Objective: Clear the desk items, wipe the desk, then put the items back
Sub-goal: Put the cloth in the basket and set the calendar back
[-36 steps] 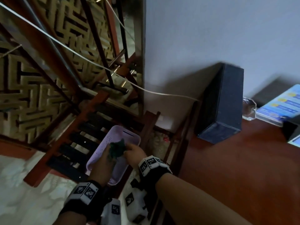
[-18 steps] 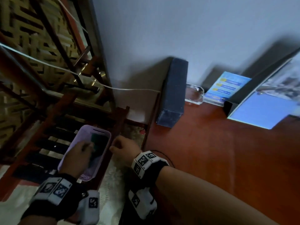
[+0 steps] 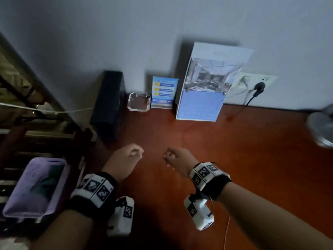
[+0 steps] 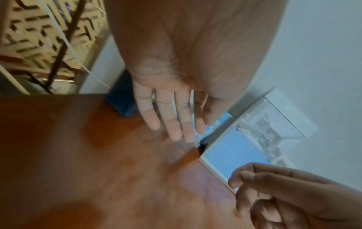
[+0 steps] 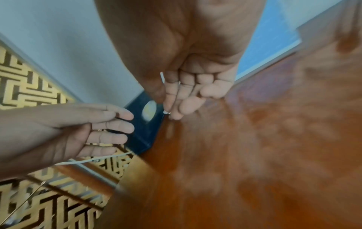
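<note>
My left hand [image 3: 136, 153] and right hand [image 3: 167, 156] hover side by side over the red-brown desk [image 3: 225, 168], both empty. The left wrist view shows the left hand [image 4: 172, 124] with relaxed, nearly straight fingers. My right hand [image 5: 184, 100] has loosely curled fingers that hold nothing. Along the wall stand a dark blue box [image 3: 108, 103], a clear glass block [image 3: 138, 101], a small blue sign card [image 3: 164, 92] and a desk calendar [image 3: 203, 91]. A dark green cloth [image 3: 48, 181] lies in a lilac basket [image 3: 21, 201] left of the desk.
A fan base [image 3: 320, 129] sits at the desk's right edge. A wall socket [image 3: 255, 83] with a black plug and cable is behind the calendar. A wooden rack [image 3: 45, 123] and a white cable [image 3: 45, 110] are on the left.
Both hands let go of the cloth in the basket and moved right, over the desk. The head view swung right, bringing the calendar, socket and fan into sight.
</note>
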